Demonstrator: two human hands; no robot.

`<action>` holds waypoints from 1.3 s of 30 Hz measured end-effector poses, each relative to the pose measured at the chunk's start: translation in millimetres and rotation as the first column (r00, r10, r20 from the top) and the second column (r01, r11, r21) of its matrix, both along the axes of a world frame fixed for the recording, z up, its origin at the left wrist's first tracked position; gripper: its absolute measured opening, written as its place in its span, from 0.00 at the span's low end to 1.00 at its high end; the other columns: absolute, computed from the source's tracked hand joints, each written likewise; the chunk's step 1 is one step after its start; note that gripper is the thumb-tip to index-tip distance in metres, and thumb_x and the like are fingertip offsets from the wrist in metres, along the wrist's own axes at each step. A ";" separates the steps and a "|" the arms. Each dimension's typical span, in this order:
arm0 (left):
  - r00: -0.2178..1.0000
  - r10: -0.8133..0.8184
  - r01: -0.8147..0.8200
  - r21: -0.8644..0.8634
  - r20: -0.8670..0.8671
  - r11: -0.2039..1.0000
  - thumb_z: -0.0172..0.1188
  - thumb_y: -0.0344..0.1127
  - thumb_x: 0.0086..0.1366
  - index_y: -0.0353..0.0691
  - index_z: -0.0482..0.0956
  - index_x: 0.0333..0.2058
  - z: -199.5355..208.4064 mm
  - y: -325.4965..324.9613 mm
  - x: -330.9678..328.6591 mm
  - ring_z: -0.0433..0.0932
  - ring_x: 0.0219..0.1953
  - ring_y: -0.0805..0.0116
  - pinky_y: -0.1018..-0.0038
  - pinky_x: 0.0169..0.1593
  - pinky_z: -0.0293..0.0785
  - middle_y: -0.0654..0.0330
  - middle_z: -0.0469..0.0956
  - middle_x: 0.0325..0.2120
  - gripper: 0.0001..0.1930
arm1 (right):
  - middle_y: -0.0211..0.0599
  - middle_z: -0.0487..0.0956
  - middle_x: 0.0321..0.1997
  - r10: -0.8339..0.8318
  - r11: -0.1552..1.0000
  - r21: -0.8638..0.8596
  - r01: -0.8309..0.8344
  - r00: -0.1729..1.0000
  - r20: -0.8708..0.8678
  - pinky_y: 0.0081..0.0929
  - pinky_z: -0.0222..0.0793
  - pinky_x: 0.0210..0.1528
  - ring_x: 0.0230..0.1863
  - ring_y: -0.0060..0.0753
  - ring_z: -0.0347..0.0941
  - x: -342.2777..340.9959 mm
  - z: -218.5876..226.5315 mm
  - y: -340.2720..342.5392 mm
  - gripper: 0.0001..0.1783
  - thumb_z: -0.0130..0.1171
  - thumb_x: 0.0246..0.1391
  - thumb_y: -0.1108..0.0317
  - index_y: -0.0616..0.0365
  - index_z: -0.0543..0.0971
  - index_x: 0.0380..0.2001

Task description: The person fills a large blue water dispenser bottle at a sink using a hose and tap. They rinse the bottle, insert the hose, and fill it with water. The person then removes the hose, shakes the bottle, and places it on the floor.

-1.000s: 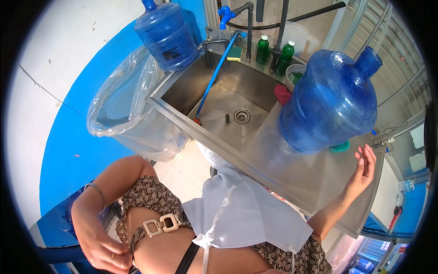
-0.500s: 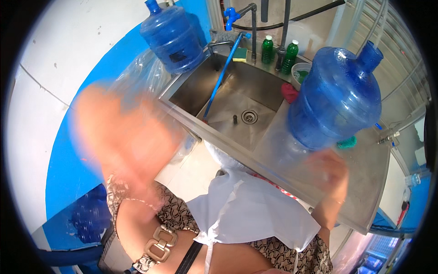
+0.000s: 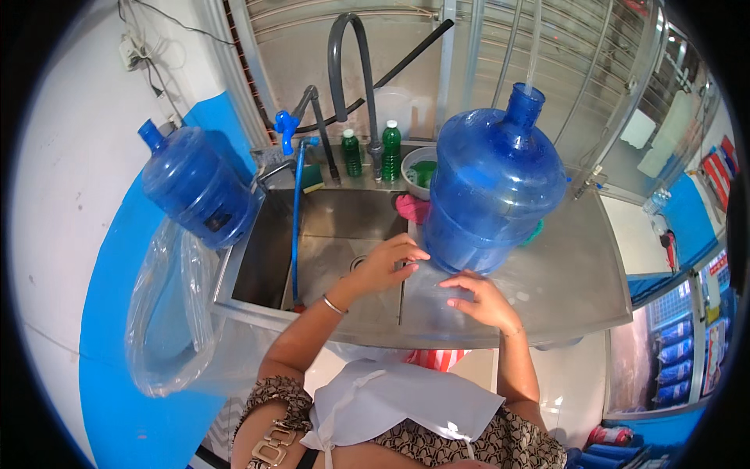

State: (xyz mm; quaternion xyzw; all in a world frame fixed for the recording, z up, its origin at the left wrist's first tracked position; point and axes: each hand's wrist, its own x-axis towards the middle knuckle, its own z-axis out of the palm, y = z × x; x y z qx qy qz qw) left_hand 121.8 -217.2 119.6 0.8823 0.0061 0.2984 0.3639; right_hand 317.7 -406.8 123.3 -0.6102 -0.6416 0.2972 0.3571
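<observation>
Two large blue water jugs are in the scene. One (image 3: 496,195) stands upright on the right part of the steel counter (image 3: 578,281); the second jug (image 3: 195,187) leans at the far left, beside the sink (image 3: 223,289). Both are see-through plastic, round-bodied, with ribbed sides and narrow necks. A clear, thin column (image 3: 536,43) comes down to the mouth of the right jug; whether it is a tube or water, I cannot tell.

Two bare hands are at the near side of this jug. The left hand (image 3: 388,263) is over the sink's right edge, its fingers loosely bent and parted from the thumb. The right hand (image 3: 478,298) is over the counter, fingers half curled, with a wide space before the thumb. Both sets of fingertips are close to the jug's base; I cannot tell whether they touch it.

Along the far edge are two green bottles (image 3: 391,154) with white caps, one pale round bowl (image 3: 409,172), one sponge (image 3: 313,178) and one blue tap (image 3: 287,129). One crumpled pink cloth (image 3: 412,208) lies left of the right jug. A slim blue hose (image 3: 296,227) drops into the square-cornered sink. Smooth steel stretches from the jug to the counter's right edge, and a narrow gap separates the hands.
</observation>
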 end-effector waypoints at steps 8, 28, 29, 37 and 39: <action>0.958 0.088 -0.131 0.144 0.271 0.981 0.62 0.24 0.53 0.41 0.79 0.48 69.3 10.5 70.9 0.72 0.45 0.58 0.67 0.52 0.70 0.55 0.72 0.42 0.21 | 0.35 0.79 0.45 -0.408 0.902 0.009 0.432 0.859 -0.307 0.26 0.73 0.49 0.45 0.25 0.75 39.0 -81.8 0.3 0.17 0.63 0.58 0.73 0.58 0.80 0.51; 0.800 0.520 -0.600 0.363 0.299 0.713 0.66 0.48 0.54 0.36 0.75 0.51 117.1 34.2 211.1 0.74 0.51 0.50 0.53 0.54 0.66 0.51 0.78 0.45 0.29 | 0.45 0.70 0.55 -0.632 0.720 0.120 0.683 0.717 -0.294 0.29 0.75 0.44 0.45 0.32 0.76 152.8 -106.7 1.0 0.33 0.60 0.53 0.80 0.50 0.66 0.62; 0.801 0.533 -0.599 0.372 0.272 0.710 0.66 0.48 0.54 0.36 0.75 0.51 117.3 33.2 209.9 0.73 0.51 0.50 0.53 0.54 0.66 0.52 0.77 0.46 0.29 | 0.46 0.70 0.54 -0.614 0.717 0.173 0.676 0.729 -0.302 0.28 0.76 0.42 0.44 0.31 0.76 165.4 -110.0 6.8 0.31 0.60 0.53 0.80 0.50 0.68 0.61; 0.807 0.486 -0.578 0.278 0.336 0.767 0.66 0.46 0.53 0.36 0.77 0.49 118.7 30.5 206.0 0.75 0.51 0.50 0.56 0.53 0.67 0.52 0.78 0.45 0.27 | 0.46 0.79 0.44 -0.623 0.721 0.220 0.657 0.754 -0.208 0.31 0.76 0.44 0.45 0.37 0.78 280.9 -97.8 103.1 0.17 0.53 0.59 0.74 0.61 0.72 0.52; 0.799 0.499 -0.589 0.265 0.336 0.764 0.66 0.46 0.52 0.36 0.78 0.48 118.6 31.1 205.4 0.76 0.50 0.50 0.56 0.53 0.68 0.52 0.79 0.44 0.27 | 0.46 0.79 0.44 -0.607 0.740 0.204 0.641 0.767 -0.208 0.31 0.76 0.44 0.45 0.37 0.78 299.5 -88.4 129.7 0.17 0.52 0.59 0.74 0.61 0.72 0.52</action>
